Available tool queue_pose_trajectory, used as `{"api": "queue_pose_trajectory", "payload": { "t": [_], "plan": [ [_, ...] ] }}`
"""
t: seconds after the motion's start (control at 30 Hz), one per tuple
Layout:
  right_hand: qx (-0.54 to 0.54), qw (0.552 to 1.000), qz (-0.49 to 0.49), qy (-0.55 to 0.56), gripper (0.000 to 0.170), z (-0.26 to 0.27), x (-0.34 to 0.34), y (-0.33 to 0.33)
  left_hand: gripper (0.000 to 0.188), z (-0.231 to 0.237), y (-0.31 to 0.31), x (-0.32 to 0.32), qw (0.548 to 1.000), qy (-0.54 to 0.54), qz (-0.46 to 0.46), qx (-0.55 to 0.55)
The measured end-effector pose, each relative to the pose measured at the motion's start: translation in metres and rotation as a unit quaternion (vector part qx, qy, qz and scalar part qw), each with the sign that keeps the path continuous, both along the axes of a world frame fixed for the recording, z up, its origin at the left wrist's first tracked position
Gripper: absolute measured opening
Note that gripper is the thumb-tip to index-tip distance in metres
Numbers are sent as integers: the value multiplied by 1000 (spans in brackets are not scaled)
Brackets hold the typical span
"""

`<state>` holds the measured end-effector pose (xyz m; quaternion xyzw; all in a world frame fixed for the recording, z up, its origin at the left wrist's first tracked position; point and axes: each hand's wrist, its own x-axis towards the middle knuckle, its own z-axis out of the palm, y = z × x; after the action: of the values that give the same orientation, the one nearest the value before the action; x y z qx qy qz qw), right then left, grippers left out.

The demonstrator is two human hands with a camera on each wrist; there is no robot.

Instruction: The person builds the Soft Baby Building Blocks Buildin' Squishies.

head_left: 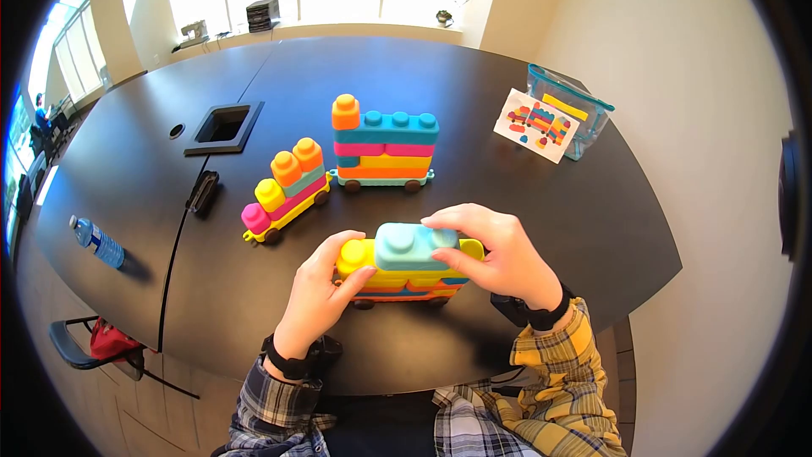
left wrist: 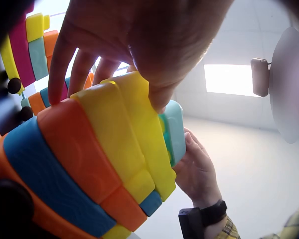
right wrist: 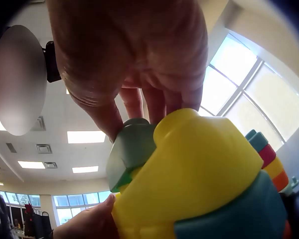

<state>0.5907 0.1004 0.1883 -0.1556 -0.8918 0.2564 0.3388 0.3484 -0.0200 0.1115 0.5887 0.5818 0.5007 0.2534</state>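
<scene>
My right hand (head_left: 499, 252) pinches a light teal block (head_left: 402, 252) between thumb and fingers, on top of a toy train car. My left hand (head_left: 311, 294) grips the left end of that car, its thumb on the near side and fingers on the far side. The car has yellow bricks (left wrist: 134, 134) on top, with orange-red bricks (left wrist: 77, 147) and a blue brick (left wrist: 50, 174) lower down. In the left wrist view, green studs show between the teal block and the yellow bricks. A rounded yellow brick (right wrist: 194, 169) forms the car's right end.
Beyond the hands stand a stepped train car (head_left: 292, 190) and a taller car (head_left: 385, 152). A picture card (head_left: 536, 125) leans against a clear bag (head_left: 592, 131) at the back right. A water bottle (head_left: 97, 243) and a table socket box (head_left: 224, 129) are on the left.
</scene>
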Motion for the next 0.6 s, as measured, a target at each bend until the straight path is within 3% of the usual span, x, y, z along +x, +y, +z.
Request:
{"api": "queue_pose_trajectory", "payload": {
  "t": [0.37,0.47,0.53,0.6],
  "plan": [
    [60,997,-1,-45,34,-11,-2,-7,39,-2,0,1,1000,5,-3,6],
    [59,996,-5,-62,39,-12,1,-8,39,0,1,1,1000,4,-2,-1],
    [-20,998,38,-41,47,-11,5,-5,39,-3,3,-1,1000,16,-4,8],
    [-15,1000,23,5,55,-10,24,14,39,-3,3,-3,999,28,-7,14]
  ]
}}
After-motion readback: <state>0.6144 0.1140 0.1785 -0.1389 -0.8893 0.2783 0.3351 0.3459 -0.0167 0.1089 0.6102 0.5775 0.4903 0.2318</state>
